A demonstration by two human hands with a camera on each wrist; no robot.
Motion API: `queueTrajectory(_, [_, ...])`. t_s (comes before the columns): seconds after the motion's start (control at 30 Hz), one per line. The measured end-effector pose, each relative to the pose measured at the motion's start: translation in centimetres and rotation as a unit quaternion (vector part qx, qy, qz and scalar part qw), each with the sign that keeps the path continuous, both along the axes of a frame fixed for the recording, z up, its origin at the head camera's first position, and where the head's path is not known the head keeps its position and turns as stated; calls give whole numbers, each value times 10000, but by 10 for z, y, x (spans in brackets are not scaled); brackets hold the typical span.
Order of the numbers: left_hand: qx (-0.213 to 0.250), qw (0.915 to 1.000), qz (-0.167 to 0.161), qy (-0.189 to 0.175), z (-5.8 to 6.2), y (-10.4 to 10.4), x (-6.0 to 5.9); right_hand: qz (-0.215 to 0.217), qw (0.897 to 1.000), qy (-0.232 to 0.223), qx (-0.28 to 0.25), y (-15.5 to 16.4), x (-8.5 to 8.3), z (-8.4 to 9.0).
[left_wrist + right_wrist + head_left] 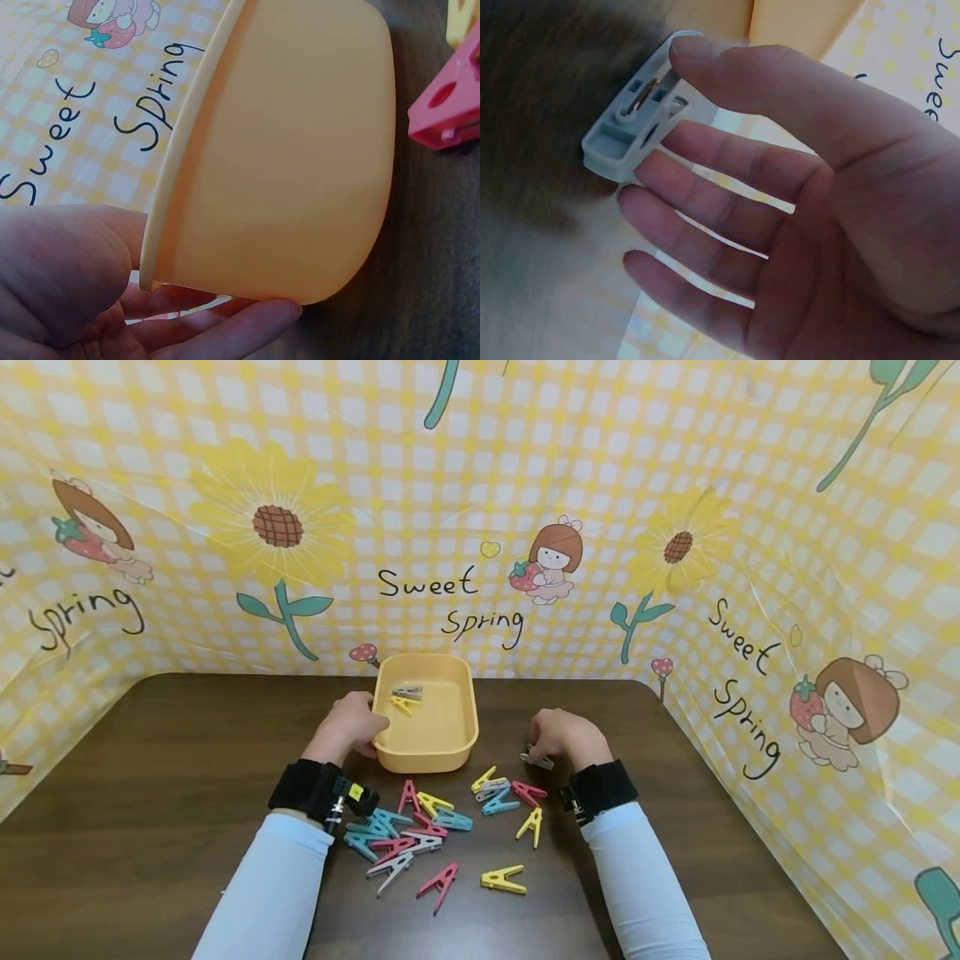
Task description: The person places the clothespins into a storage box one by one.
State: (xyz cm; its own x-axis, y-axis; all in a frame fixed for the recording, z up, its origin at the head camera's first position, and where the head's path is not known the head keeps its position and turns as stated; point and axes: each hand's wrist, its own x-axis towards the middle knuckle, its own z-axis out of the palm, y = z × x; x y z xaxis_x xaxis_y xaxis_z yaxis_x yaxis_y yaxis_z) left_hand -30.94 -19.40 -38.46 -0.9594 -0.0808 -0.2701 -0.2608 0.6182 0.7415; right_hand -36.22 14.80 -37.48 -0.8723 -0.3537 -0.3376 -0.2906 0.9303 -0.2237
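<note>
At table centre, left hand grips the left rim of the yellow tub, thumb and fingers curled round it. Just right of the tub, right hand pinches a grey clothespin between thumb and fingers. Loose pegs lie nearer.

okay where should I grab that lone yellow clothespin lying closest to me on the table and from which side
Probably pinch the yellow clothespin across its two flat sides near the middle, coming straight down from above. It lies flat on the table, apart from the pile, its splayed legs pointing right. The right hand is nearer but already pinches a grey clothespin.
</note>
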Motion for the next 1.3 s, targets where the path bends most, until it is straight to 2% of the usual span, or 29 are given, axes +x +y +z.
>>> queueTrajectory(0.5, [48,9999,46,-149,-2,2,-1,303,9995,86,-9,-4,-7,-12])
queueTrajectory(0.8, [86,9998,52,-151,-1,1,-2,461,9989,96,-15,-3,-7,-10])
queueTrajectory(1.3, [61,9998,75,-152,-1,0,-4,453,9988,85,-191,-1,-6,-3])
